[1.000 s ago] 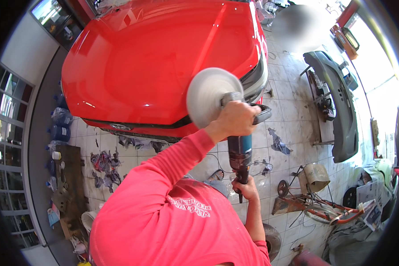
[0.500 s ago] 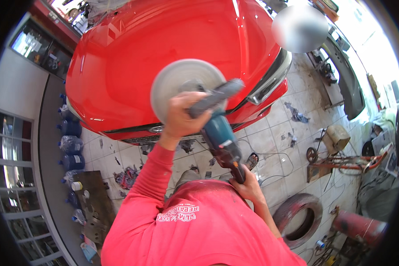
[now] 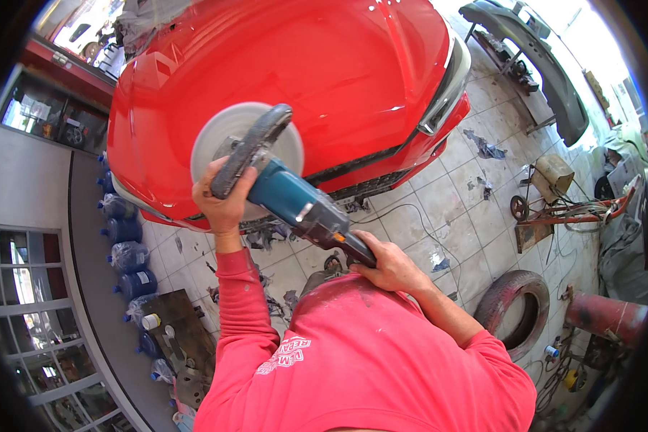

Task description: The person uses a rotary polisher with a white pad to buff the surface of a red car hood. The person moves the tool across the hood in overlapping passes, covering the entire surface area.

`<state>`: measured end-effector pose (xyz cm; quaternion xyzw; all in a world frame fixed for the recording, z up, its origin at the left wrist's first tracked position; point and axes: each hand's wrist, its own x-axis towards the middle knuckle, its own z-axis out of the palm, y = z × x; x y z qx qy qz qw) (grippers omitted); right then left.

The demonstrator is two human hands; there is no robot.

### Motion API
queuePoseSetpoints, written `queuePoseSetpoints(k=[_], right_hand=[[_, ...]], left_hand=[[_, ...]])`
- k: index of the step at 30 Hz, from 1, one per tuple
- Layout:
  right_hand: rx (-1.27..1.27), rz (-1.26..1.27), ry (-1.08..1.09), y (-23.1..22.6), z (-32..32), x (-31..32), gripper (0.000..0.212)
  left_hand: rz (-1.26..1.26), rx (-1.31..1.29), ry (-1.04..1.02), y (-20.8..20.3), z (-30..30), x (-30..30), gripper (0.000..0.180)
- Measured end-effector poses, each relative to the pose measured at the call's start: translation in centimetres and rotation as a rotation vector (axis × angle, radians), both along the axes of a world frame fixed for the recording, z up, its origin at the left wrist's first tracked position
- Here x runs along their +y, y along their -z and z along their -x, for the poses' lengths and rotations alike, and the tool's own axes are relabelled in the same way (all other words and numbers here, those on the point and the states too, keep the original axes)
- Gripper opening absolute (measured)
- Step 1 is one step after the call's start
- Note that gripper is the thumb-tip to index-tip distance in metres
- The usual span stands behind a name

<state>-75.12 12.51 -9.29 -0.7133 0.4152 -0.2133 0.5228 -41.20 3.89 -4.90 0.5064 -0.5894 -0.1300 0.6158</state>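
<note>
A teal and black polisher [image 3: 289,193] slants across the front of me, its round pale pad [image 3: 210,142] over the near left part of a red car hood [image 3: 302,79]. My left hand [image 3: 222,207] is closed around the black front handle [image 3: 246,153], beside the pad. Around the rear grip, close to my waist, my right hand [image 3: 390,263] is closed. The pad's underside is hidden, so I cannot tell how fully it touches the paint. Smears of motion blur the pad's face.
A dark cord [image 3: 428,219] runs over the tiled floor [image 3: 446,191] to my right. Farther right are a loose tire [image 3: 491,302], a red cylinder [image 3: 603,317] and an orange hand cart [image 3: 597,214]. Blue water jugs [image 3: 133,284] line the left wall, near a dark board [image 3: 183,338].
Both hands have swung the polisher leftward over the hood, and its body now slants more steeply to the left. My view has shifted somewhat too. Both grips stay closed.
</note>
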Motion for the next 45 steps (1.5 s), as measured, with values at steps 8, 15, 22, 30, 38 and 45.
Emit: queuePoseSetpoints(k=[8, 15, 22, 30, 38, 45], right_hand=[[0.038, -0.103, 0.331, 1.0, 3.5, 1.8, 0.063], [0.013, -0.307, 0.725, -0.2, 4.7, 3.2, 0.042], [0.049, -0.361, 0.836, -2.6, -1.7, 4.4, 0.040], [0.115, -0.217, 0.385, -4.7, -14.4, 2.9, 0.054], [0.122, -0.010, -0.077, -5.1, -23.6, -1.5, 0.076], [0.089, 0.006, -0.078, -6.4, -23.3, -3.1, 0.078]], left_hand=[[0.000, -0.047, 0.408, -2.3, 8.5, -6.9, 0.035], [0.094, -0.130, 0.677, -2.9, 17.5, -15.9, 0.031], [0.077, -0.110, 0.641, -3.1, 14.3, -16.0, 0.031], [0.112, 0.069, 0.327, -2.5, -7.7, -7.5, 0.035], [0.030, 0.190, -0.040, -2.3, -24.7, -1.4, 0.043], [0.071, 0.225, -0.234, -2.9, -24.1, -3.9, 0.034]])
